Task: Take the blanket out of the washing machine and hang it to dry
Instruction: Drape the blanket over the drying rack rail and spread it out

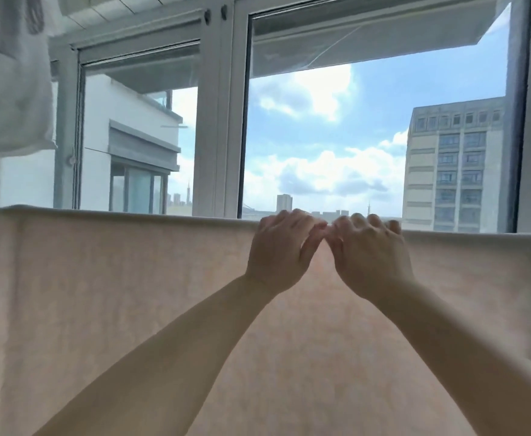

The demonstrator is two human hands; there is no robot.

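Both forearms reach up from me to the pink blanket, already draped over a hidden rail before the window, left hand and right hand each grasping its top fold, presumably to straighten it.

Two forearms, bare from wrist to frame edge; no sleeves visible. Left hand and right hand: no rings, watch, bracelets or gloves seen. Fingernails short, unpainted as far as visible.

1 pink blanket, 2 hands, 1 white cloth, 2 window panes
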